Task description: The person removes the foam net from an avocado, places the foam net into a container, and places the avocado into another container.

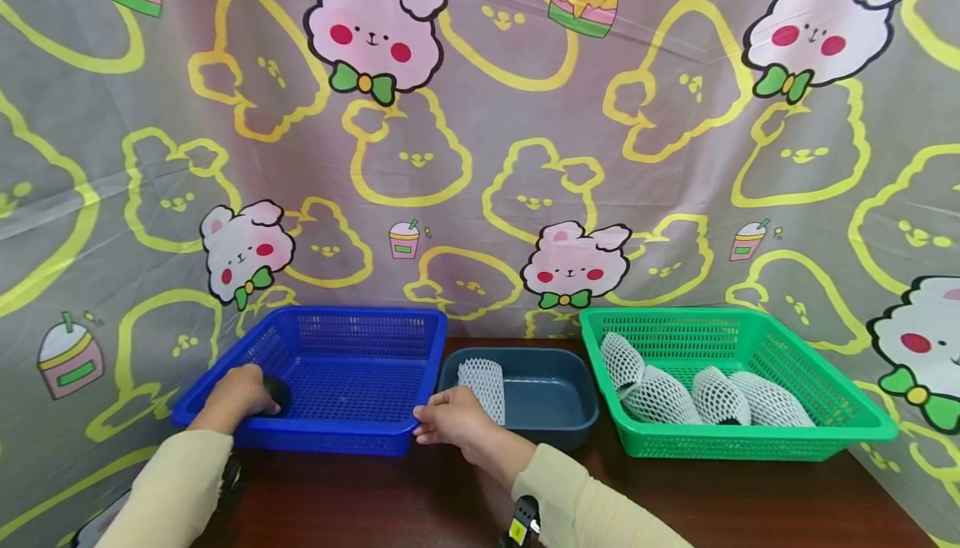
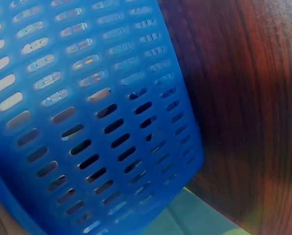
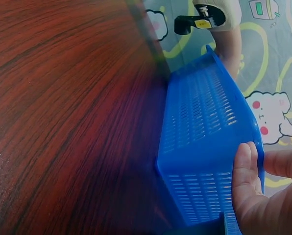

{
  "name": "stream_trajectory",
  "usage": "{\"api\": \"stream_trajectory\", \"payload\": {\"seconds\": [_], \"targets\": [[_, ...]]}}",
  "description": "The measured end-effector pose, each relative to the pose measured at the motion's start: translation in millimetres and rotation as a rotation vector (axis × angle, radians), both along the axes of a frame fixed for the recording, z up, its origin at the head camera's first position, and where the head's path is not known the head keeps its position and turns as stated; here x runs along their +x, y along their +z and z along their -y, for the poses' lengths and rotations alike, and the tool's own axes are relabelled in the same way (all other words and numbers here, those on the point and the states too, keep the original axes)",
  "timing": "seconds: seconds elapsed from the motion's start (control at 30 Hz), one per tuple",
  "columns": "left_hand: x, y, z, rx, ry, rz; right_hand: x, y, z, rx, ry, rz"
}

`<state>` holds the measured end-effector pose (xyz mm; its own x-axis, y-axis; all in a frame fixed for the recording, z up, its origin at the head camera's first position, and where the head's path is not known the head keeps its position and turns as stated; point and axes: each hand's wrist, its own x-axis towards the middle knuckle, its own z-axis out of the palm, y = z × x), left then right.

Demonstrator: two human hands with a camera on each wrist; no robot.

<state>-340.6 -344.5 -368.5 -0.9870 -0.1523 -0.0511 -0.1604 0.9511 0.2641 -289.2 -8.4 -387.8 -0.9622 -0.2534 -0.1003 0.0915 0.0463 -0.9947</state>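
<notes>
At the near left of the blue basket (image 1: 322, 429), my left hand (image 1: 238, 396) reaches over the rim and holds a dark rounded object (image 1: 278, 394). The fingers partly cover that object. In the left wrist view, the basket's slotted wall (image 2: 197, 142) hides most of the left hand. My right hand (image 1: 459, 424) pinches the basket's rim at its near right corner. Thumb and fingers (image 3: 245, 169) lie on either side of that rim in the right wrist view.
Right of the blue basket stands a dark grey-blue basin (image 1: 551, 402) containing a white foam net sleeve (image 1: 483, 388). A green basket (image 1: 757, 431) farther right holds several net-sleeved items (image 1: 660, 398). Behind them hangs a patterned curtain (image 1: 495, 114); everything stands on a dark wooden table (image 1: 337, 498).
</notes>
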Motion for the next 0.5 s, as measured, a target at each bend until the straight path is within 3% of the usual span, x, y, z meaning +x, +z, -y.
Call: {"api": "stream_trajectory", "payload": {"seconds": [0.5], "targets": [[3.3,3.3,-3.2,-0.014,-0.010,0.044,1.1,2.4,-1.4,0.017,-0.003,0.009]]}}
